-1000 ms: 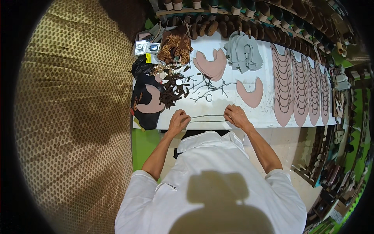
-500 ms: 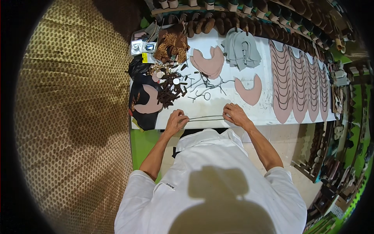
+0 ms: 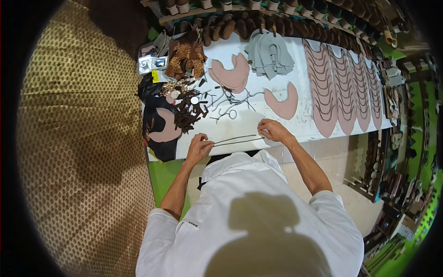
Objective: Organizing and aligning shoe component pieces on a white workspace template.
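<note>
we note dark cord (image 3: 235, 138) in two near-parallel strands, above near edge of white table (image 3: 237, 127); contact with tabletop: cannot tell. left hand (image 3: 200, 147): fingertips pinched closed on cord at left. right hand (image 3: 273, 130): fingers curled, tips closed on cord at right. beyond, we see tangle of loose cords (image 3: 229, 96), beside it single pink u-shaped piece (image 3: 282, 111). farther left, heap of brown bits (image 3: 185, 119); far right, overlapping rows of pink pieces (image 3: 325, 125).

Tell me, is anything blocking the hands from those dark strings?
Nothing visible is. The left hand and right hand pinch the dark strings, stretched between them near the edge of the white table; the nearest pink piece lies farther back.
</note>
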Available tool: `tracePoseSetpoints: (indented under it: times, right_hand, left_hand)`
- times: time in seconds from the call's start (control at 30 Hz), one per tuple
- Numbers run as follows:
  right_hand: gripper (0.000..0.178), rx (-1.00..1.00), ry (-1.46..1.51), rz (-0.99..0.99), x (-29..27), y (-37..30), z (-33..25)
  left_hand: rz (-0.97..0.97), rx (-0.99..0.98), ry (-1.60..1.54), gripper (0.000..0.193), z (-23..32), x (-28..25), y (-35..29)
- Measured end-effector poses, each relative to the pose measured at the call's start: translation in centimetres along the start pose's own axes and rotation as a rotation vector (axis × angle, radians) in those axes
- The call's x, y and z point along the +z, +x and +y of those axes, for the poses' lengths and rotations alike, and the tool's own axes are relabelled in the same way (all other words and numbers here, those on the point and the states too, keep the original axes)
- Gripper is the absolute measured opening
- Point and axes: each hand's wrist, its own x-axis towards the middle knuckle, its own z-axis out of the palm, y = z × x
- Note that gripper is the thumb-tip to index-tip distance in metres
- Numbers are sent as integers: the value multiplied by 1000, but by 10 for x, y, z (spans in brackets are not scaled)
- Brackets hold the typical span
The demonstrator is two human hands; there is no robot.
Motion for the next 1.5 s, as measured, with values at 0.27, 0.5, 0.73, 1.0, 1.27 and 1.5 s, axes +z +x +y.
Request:
tracePoseSetpoints:
  times: [0.27,0.5,0.73,1.0,1.27,1.5]
  right_hand:
    - [22,206,220,226,-16,3,-10]
    - [21,246,202,255,-11,21,-35]
    - [23,164,170,312,3,48,-49]
    - [16,-91,-126,305,42,118,-75]
    - [12,-78,-376,286,47,117,-49]
    - [14,67,-109,325,17,107,-60]
  left_hand:
    - [106,-214,-84,17,10,-3,30]
    - [173,-143,237,18,6,7,78]
    - [243,-203,127,15,14,5,82]
    - [274,-177,100,14,31,1,75]
    - [321,-272,42,15,24,-10,50]
    - [259,-290,-69,17,33,-4,55]
